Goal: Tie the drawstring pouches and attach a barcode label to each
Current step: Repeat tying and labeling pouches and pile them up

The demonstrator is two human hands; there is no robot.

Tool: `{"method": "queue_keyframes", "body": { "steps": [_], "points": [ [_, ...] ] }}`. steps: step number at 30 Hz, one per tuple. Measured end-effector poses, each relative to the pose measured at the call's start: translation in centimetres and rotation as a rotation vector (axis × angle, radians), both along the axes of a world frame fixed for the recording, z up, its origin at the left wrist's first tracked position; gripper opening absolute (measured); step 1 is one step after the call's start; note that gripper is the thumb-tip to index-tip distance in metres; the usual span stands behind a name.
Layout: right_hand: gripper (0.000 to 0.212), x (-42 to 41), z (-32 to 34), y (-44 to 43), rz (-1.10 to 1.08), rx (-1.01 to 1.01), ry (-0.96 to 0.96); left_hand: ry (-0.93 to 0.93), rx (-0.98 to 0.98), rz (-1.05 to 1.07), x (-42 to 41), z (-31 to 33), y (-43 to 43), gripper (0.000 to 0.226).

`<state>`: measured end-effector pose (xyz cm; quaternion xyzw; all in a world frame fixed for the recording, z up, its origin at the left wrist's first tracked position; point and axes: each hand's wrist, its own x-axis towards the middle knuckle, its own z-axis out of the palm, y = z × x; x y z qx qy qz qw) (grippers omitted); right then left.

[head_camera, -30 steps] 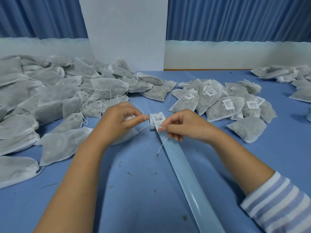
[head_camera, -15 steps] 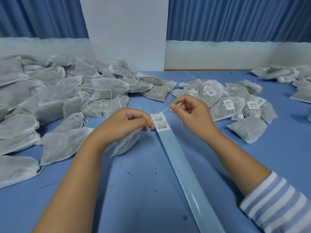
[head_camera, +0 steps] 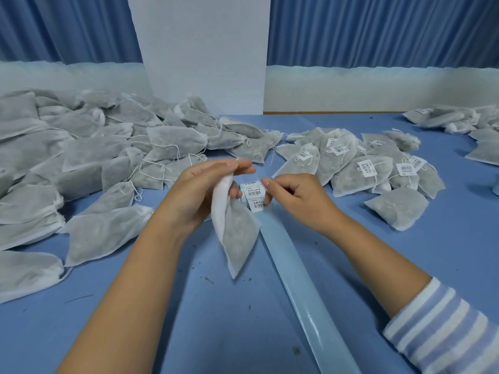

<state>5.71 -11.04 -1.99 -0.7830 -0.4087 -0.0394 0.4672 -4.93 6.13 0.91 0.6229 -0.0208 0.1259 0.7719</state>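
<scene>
White nonwoven pouch (head_camera: 239,233), grey fill showing through. It is now off the table, hanging by its gathered neck from the left hand (head_camera: 201,193), free corner pointing to 6 o'clock. Half a second ago it lay low under that hand. Left hand: fingers wrapped round the neck, thumb across the top.

Right hand (head_camera: 295,201): was raised toward 1 o'clock, drawing the string out. It has now dropped back to the label strip (head_camera: 305,287), close to the left hand, with the labels between them. Thumb and forefinger meet at the corner of the top barcode label (head_camera: 251,191); the other fingers curl over the second label's edge. Whether the pinch holds label, string or nothing cannot be told.

Strip position unchanged: runs from centre to 5 o'clock, lower end cut off by the frame. Drawstring not traceable between the hands. Label print too small to read.

Unlabelled pouches (head_camera: 108,157) heaped 9 to 11 o'clock, cut by the left edge. Labelled pouches (head_camera: 359,179) at 2 o'clock. Blue table (head_camera: 445,252).
</scene>
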Motion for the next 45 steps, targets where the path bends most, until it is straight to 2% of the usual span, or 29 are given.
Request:
{"method": "queue_keyframes", "body": {
  "steps": [4,7,9,11,14,18,21,22,24,26,31,40,45],
  "points": [
    [0.041,-0.4,-0.3,0.2,0.004,-0.017,-0.123,0.075,0.141,0.126,0.2,-0.3,0.1,0.016],
    [0.022,-0.7,-0.1,0.0,0.084,-0.012,-0.169,0.092,0.387,0.244,0.3,-0.7,0.4,0.018],
    [0.017,-1.0,0.0,0.0,0.091,-0.004,-0.229,0.077,0.538,0.219,0.1,-0.7,0.2,0.019],
    [0.021,-1.1,0.1,0.0,0.041,0.028,-0.301,0.101,0.666,0.156,-0.1,-0.6,0.0,0.016],
    [0.018,-0.9,0.1,0.0,-0.033,0.112,-0.382,0.189,0.741,0.037,-0.3,-0.3,-0.2,0.009],
    [0.012,-0.4,0.2,0.2,-0.018,0.153,-0.204,0.224,0.616,-0.096,-0.7,0.3,-0.6,0.024],
    [0.014,-0.1,-0.1,0.1,0.051,0.027,-0.125,0.22,0.46,-0.139,-0.9,0.4,-0.8,0.031],
    [0.019,-0.1,-0.2,0.1,0.059,-0.032,-0.136,0.214,0.419,-0.136,-0.8,0.4,-0.9,0.034],
    [0.04,0.0,-0.5,0.1,0.044,-0.104,-0.135,0.212,0.342,-0.099,-0.5,0.3,-0.9,0.039],
    [0.053,-0.1,-0.4,0.2,0.001,-0.055,-0.106,0.222,0.285,-0.031,-0.2,0.2,-0.7,0.04],
    [0.019,-1.1,0.3,0.6,-0.03,0.237,-0.01,0.223,0.241,0.033,0.2,0.0,-0.2,0.026],
    [0.008,-1.9,0.6,0.7,0.135,0.197,0.228,0.225,0.246,0.012,0.2,0.0,-0.5,0.026],
    [0.011,-1.9,0.4,0.9,0.112,0.17,0.254,0.283,0.405,0.033,0.1,0.0,-0.6,0.014]
  ]
}}
